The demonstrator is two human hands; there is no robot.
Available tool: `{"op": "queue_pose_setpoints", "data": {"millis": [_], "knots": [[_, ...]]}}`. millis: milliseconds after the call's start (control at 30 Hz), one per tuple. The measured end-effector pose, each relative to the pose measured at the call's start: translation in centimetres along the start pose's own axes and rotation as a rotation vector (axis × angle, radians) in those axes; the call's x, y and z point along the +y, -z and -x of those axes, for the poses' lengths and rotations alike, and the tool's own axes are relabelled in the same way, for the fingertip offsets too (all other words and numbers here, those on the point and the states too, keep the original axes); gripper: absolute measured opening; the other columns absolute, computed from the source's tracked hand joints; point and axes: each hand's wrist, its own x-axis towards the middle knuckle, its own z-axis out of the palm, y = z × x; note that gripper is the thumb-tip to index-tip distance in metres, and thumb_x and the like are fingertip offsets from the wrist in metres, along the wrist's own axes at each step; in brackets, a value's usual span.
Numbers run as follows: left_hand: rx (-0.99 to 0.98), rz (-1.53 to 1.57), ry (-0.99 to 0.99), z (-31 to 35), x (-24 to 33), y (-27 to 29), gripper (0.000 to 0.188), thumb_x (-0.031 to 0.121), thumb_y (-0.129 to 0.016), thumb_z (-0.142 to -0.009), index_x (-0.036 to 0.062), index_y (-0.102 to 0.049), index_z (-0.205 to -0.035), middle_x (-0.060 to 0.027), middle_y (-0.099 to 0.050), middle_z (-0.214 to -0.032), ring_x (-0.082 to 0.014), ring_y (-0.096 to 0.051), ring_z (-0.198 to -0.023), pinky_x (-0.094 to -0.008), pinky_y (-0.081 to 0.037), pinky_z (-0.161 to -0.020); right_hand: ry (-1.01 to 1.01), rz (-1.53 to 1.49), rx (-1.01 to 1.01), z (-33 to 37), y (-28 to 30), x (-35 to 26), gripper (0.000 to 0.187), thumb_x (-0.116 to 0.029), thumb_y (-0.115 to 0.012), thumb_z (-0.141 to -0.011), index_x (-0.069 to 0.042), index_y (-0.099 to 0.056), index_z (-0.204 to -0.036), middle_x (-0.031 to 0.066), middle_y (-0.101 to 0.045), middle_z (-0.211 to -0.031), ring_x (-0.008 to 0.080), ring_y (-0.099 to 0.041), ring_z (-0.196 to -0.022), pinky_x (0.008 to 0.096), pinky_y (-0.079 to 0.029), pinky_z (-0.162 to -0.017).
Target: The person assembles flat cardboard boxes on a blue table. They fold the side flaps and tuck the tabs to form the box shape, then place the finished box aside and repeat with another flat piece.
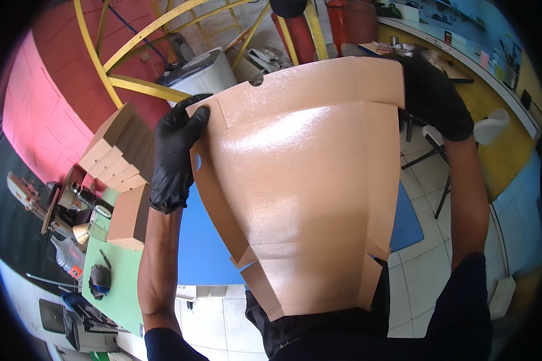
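A large brown cardboard box blank [301, 174], glossy on the side facing me, is held up in front of my body. Its side flaps are partly folded along creases, and the far edge has a small notch. My left hand [177, 150], in a black glove, grips the blank's far left corner with the thumb on the near face. At the far right corner is my right hand [439, 99], also gloved in black; its fingers are partly hidden behind the board. Below the blank, a blue tabletop [205, 246] shows on both sides.
Folded brown boxes [117, 150] are stacked at the left beside a green table [105, 259] bearing a plastic bottle [68, 256] and a dark bundle [100, 281]. Yellow metal bars [147, 87] and a washing machine [205, 75] stand beyond. A counter [464, 57] runs along the right.
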Motion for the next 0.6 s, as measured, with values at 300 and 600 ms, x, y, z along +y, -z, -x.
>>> {"op": "queue_pose_setpoints", "data": {"millis": [300,600], "knots": [[0.146,0.012,0.070,0.9,-1.7,-1.6,0.029,0.030,-0.063,-0.105,0.0032,-0.072,-0.098,0.0035,-0.064,-0.083,-0.0049,-0.053,-0.073,-0.0230,-0.042,-0.068,-0.915,-1.401,0.178,-2.0,-3.0,-4.2,0.031,-0.023,-0.067,-0.102,-0.002,-0.070,-0.125,0.0045,-0.072,-0.105,0.0118,-0.070,-0.098,0.0267,-0.058,-0.078],[0.271,0.021,-0.016,1.2,-1.9,-3.4,0.033,0.034,-0.060,-0.107,0.0047,-0.072,-0.097,0.0044,-0.063,-0.085,-0.0068,-0.054,-0.077,-0.0250,-0.044,-0.075,-1.066,-1.562,0.285,-3.3,-4.3,-5.7,0.019,-0.019,-0.072,-0.097,-0.005,-0.075,-0.110,0.0014,-0.074,-0.095,0.0083,-0.068,-0.081,0.0241,-0.055,-0.074]]}}
